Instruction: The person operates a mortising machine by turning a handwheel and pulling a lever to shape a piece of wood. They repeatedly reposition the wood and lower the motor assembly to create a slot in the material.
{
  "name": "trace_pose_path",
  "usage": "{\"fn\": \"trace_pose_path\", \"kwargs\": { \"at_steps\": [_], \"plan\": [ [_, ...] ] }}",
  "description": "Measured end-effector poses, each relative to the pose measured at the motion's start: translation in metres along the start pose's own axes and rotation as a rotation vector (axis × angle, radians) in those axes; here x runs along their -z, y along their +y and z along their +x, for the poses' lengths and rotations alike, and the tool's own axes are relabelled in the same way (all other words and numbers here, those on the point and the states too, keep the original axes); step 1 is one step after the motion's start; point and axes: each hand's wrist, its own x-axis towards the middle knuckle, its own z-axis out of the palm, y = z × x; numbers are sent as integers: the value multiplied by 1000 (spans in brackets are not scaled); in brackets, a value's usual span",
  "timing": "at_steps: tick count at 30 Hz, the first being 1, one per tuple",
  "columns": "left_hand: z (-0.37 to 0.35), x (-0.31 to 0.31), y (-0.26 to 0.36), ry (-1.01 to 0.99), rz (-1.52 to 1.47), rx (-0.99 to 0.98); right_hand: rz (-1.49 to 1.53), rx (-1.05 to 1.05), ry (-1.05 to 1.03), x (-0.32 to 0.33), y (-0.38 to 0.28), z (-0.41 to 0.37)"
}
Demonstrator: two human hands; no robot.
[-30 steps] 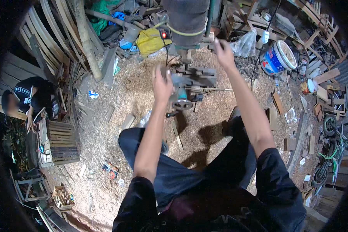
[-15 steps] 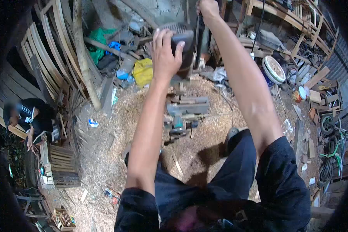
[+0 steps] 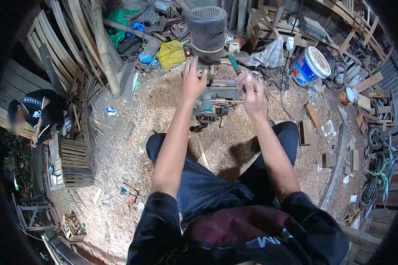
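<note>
We count two hands at one machine (image 3: 216, 95), which stands on the sawdust floor (image 3: 132, 132) straight ahead of us, its one dark motor (image 3: 206, 27) on top. Our left hand (image 3: 193, 83) lies unclenched, fingers against the machine just under the motor. Our right hand (image 3: 252, 92) is fisted round one green lever (image 3: 233, 64). One white bucket (image 3: 311, 66) stands to the right. One other person (image 3: 40, 112) crouches far left beside one crate (image 3: 73, 163).

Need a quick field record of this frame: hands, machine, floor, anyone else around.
left hand: on the machine, just below the motor
right hand: curled at the end of the green lever; hold unclear
floor: covered in wood shavings
bucket: right of the machine
other person: crouched far left, beside a crate
</note>
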Motion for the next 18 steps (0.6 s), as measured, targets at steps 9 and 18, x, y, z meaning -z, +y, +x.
{"fn": "trace_pose_path", "kwargs": {
  "at_steps": [9,18],
  "plan": [
    [-124,-64,-99,-663,195,352,-1110,-310,-383,-14,4,76],
    [-172,-105,-114,-702,257,417,-1056,-568,-234,-17,14,-43]
  ]
}}
